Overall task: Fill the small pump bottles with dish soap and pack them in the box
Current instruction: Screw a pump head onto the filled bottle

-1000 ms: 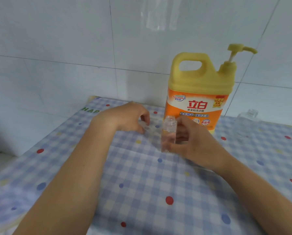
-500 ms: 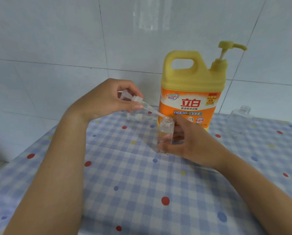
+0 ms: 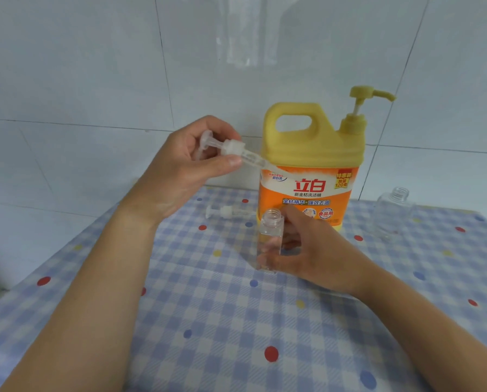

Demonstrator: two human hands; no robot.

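The right hand (image 3: 307, 250) wraps its fingers around the small clear square bottle (image 3: 269, 241), steadying it upright mid-worktop before the yellow dish-soap jug (image 3: 310, 168). The left hand (image 3: 185, 165) pinches a clear plastic pump top (image 3: 231, 149), tube angled towards the open neck, apparently for fitting.

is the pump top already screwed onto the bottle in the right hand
No, the left hand holds the pump top above the open bottle.

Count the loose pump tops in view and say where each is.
2. One pump top is held in the left hand; the second pump top lies on the tablecloth left of the soap jug. Others may be out of view.
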